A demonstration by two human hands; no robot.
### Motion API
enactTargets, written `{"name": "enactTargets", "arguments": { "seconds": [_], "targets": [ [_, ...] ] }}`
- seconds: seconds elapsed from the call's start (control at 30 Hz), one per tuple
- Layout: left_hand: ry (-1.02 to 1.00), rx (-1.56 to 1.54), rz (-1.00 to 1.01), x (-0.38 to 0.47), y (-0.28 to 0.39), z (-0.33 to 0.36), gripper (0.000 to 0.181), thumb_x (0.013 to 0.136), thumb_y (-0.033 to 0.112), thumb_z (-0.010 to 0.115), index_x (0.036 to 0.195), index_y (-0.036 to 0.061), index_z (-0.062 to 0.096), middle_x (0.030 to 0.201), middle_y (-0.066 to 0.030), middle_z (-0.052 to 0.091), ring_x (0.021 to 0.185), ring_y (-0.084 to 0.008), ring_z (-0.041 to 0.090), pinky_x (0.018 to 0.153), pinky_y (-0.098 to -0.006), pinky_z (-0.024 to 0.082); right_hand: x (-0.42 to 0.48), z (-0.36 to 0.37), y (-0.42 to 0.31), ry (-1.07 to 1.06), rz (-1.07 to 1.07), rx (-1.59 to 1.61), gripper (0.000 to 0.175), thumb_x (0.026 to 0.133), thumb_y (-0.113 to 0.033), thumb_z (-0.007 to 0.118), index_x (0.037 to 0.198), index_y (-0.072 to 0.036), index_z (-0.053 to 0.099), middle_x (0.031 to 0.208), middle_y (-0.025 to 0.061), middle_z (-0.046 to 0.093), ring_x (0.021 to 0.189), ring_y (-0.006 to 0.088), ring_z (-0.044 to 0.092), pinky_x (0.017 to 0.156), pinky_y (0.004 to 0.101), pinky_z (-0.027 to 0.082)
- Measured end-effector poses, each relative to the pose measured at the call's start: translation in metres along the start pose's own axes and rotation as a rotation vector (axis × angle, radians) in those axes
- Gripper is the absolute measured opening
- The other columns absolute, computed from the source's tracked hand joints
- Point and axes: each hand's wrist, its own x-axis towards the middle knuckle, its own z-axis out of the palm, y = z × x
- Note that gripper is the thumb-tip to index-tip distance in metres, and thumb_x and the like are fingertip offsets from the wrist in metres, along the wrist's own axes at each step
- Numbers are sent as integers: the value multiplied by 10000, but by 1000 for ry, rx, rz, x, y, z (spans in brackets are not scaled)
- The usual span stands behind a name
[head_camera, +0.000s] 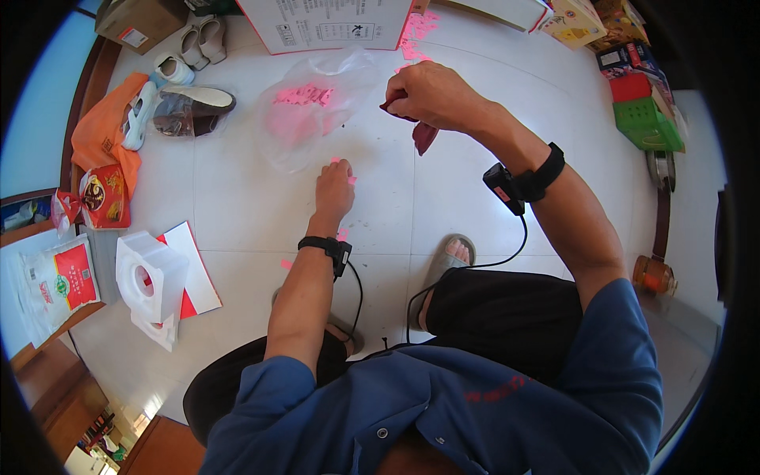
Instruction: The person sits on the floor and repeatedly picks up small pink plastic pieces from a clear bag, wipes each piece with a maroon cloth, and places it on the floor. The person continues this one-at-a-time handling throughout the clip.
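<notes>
My right hand (424,95) is closed around a dark red cloth (425,138), which hangs from the fingers above the tiled floor. My left hand (335,189) is low over the floor with its fingers curled. Small pink pieces (352,180) show at its edges; whether they are gripped or lie beneath is hidden. A clear plastic bag (350,74) with many pink pieces (306,95) inside lies just beyond the left hand. More pink pieces (420,27) are spread on the floor past my right hand. Another loose pink piece (286,263) lies near my left forearm.
A large white printed box (332,24) stands ahead. Shoes (205,101) and an orange bag (95,124) are at the left, above white foam packing (151,273). A green plastic basket (644,124) sits at the right. Black cables (522,237) run from both wrist devices.
</notes>
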Motion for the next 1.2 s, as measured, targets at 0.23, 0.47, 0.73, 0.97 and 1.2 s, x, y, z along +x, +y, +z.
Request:
{"name": "enactTargets", "arguments": {
  "seconds": [0.23, 0.47, 0.73, 0.97, 1.2],
  "targets": [
    [-111, -492, -246, 19, 45, -46, 139, 972, 87, 742, 1083, 50, 667, 1039, -139, 768, 876, -284, 735, 774, -419, 584, -2, -11, 3, -195, 210, 269, 197, 864, -188, 734, 898, -6, 802, 688, 90, 728, 623, 228, 719, 641, 373, 589],
    [-15, -1471, -339, 59, 128, -162, 219, 1095, 105, 605, 1283, -3, 635, 1259, -222, 745, 1134, -319, 783, 956, -383, 662, 0, -24, -2, -10, 236, 519, 253, 928, -144, 738, 1079, 50, 795, 845, 110, 781, 651, 185, 733, 632, 341, 627],
    [29, -1580, -152, 63, 164, -208, 368, 1114, 65, 486, 1414, -111, 605, 1284, -231, 731, 1128, -286, 780, 977, -371, 667, -9, -22, -53, 303, -142, 515, 161, 977, -96, 752, 1063, 27, 812, 935, 115, 760, 718, 234, 803, 573, 309, 639],
    [-27, -1532, -147, 50, 177, -214, 389, 1107, 55, 499, 1439, -120, 599, 1333, -224, 724, 1224, -310, 756, 1071, -406, 630, 7, -30, -50, 419, 169, 482, 179, 968, -169, 771, 1021, -6, 822, 772, 77, 752, 648, 217, 755, 593, 328, 573],
    [7, -1527, -126, 55, 178, -214, 379, 1089, 34, 468, 1394, -138, 613, 1314, -254, 716, 1188, -327, 765, 1033, -402, 650, -3, -23, -55, 523, -134, 237, 146, 913, -178, 808, 979, -49, 826, 948, 113, 780, 781, 291, 754, 704, 397, 590]
  ]
}}
